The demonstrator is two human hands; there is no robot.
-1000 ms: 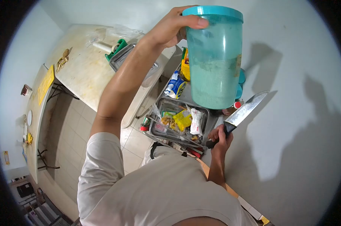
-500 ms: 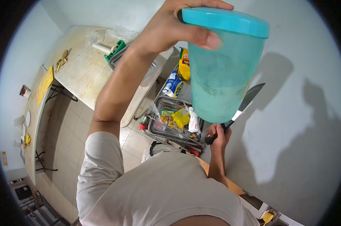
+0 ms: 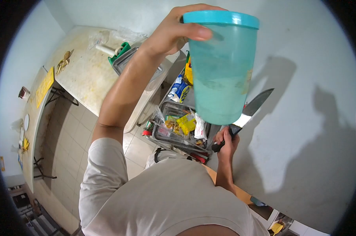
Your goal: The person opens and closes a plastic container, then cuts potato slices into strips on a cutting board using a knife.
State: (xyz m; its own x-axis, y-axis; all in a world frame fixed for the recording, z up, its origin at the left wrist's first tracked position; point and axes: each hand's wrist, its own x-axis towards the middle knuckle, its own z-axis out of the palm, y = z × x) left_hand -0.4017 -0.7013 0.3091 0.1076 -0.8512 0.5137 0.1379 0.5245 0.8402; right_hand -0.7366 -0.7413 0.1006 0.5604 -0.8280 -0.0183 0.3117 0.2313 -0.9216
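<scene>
High in the head view, my left hand (image 3: pixel 178 31) is closed round the top of a translucent teal plastic container (image 3: pixel 221 74) with a turquoise lid. A pale mass fills its lower part. The thumb presses its near side below the lid, while the other fingers are mostly hidden behind it. Below the container, my right hand (image 3: pixel 227 144) grips the black handle of a large knife (image 3: pixel 256 104), whose wide blade points up and right. The container's base overlaps the view of the knife handle; I cannot tell whether they touch.
A grey tray (image 3: pixel 172 135) holds packets, including a yellow one (image 3: pixel 187 124). Behind it stand a blue-and-white packet (image 3: pixel 179 88) and a yellow packet (image 3: pixel 188 72). On a worn table (image 3: pixel 83 70) at left rest a green tape dispenser (image 3: pixel 121 53) and peelings (image 3: pixel 64 63). A yellow board (image 3: pixel 46 87) lies further left.
The container has shifted left in view and looks more upright, with its lid seen more edge-on. My right hand and the knife have moved slightly left and up.
</scene>
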